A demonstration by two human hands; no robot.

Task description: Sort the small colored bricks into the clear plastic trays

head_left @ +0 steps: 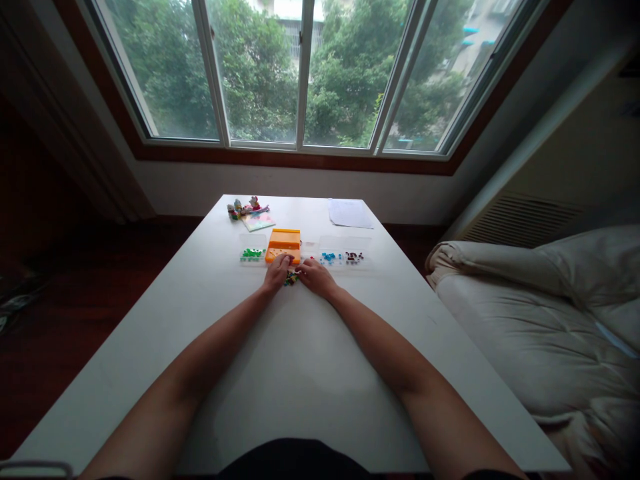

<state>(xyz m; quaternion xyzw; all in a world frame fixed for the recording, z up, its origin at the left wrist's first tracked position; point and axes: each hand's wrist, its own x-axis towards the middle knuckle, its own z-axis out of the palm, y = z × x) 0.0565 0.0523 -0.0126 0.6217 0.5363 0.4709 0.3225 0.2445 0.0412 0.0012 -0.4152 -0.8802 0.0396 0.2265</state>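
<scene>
My left hand (278, 272) rests at the lower edge of an orange open case (285, 238), its fingers bent together; what they hold, if anything, is too small to make out. Close by on the right, my right hand (316, 275) has its fingertips drawn together too, and their contents cannot be seen. Between and just below the hands lies a small pile of mixed-colour pieces (291, 279). Left of the orange case, green pieces (253, 254) sit in a clear plastic tray. Blue pieces (330, 257) and dark brown pieces (354, 257) lie in clear compartments beyond my right hand.
Small toy figures (239, 209) stand at the table's far left beside a pastel card (259, 221). White paper sheets (350, 213) lie at the far right. The white table (295, 373) faces a window; a cushioned pale sofa (505, 327) is on the right.
</scene>
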